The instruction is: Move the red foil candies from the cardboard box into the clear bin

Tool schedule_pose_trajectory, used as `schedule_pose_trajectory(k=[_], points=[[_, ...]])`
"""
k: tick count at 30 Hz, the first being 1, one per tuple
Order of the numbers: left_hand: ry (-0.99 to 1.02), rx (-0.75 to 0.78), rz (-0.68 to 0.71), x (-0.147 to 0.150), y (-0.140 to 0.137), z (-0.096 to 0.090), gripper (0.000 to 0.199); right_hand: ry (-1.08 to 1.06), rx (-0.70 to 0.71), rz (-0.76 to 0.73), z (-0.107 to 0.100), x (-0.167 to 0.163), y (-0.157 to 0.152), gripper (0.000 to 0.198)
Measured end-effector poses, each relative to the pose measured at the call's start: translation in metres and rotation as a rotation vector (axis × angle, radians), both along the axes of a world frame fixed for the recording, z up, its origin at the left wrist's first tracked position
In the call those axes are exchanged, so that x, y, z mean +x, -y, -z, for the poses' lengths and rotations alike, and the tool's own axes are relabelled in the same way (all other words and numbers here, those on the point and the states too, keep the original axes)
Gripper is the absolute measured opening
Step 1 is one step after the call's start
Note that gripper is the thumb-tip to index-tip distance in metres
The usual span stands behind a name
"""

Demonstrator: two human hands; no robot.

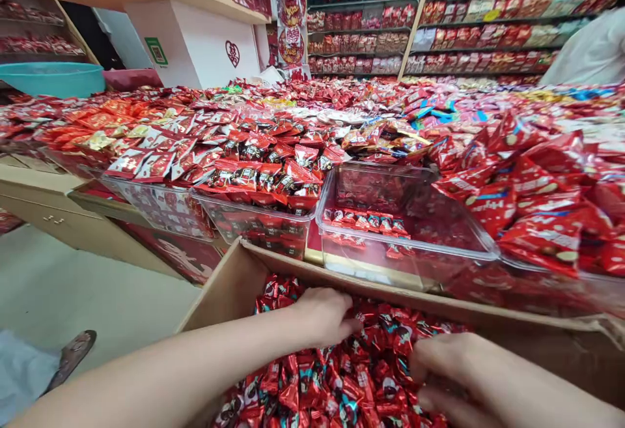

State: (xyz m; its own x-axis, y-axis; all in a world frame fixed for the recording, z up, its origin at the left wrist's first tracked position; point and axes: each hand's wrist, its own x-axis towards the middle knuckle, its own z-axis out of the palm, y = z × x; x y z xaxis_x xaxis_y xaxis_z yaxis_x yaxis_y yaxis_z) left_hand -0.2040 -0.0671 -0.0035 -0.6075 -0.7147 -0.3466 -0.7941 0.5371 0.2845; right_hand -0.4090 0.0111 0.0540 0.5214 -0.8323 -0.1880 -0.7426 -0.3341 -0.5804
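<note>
Both hands dig into the red-wrapped candies (342, 376) in the cardboard box (229, 285): the left hand (325, 314) curls closed over a clump, and the right hand (459, 369) lies loosely cupped on the pile; whether it grips any I cannot tell. The clear bin (405, 219) just beyond holds only a thin row, so most filling looks undone. The candies lie jumbled, their long axes pointing every way.

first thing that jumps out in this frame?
The sea of red wrapped candies heaped in clear plastic bins across the whole display counter. In front sits one nearly empty clear bin, with a thin row of candies at its bottom. At the bottom of the view, the left hand and right hand dig into a cardboard box full of red twist-wrapped candies.
</note>
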Motion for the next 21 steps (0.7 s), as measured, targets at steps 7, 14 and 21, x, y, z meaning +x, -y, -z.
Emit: schedule_pose_trajectory(k=[7, 14, 21], points=[[-0.164, 0.184, -0.151, -0.015, -0.008, 0.0, 0.028, -0.124, 0.028, 0.103, 0.065, -0.019, 0.018, 0.01], [-0.365, 0.757, -0.117, -0.02, -0.017, -0.033, 0.01, 0.565, 0.224, 0.222, 0.042, -0.005, 0.02, 0.035], [-0.522, 0.887, -0.211, -0.023, -0.028, -0.041, 0.017, 0.57, 0.262, 0.288, 0.034, 0.002, 0.014, 0.01]])
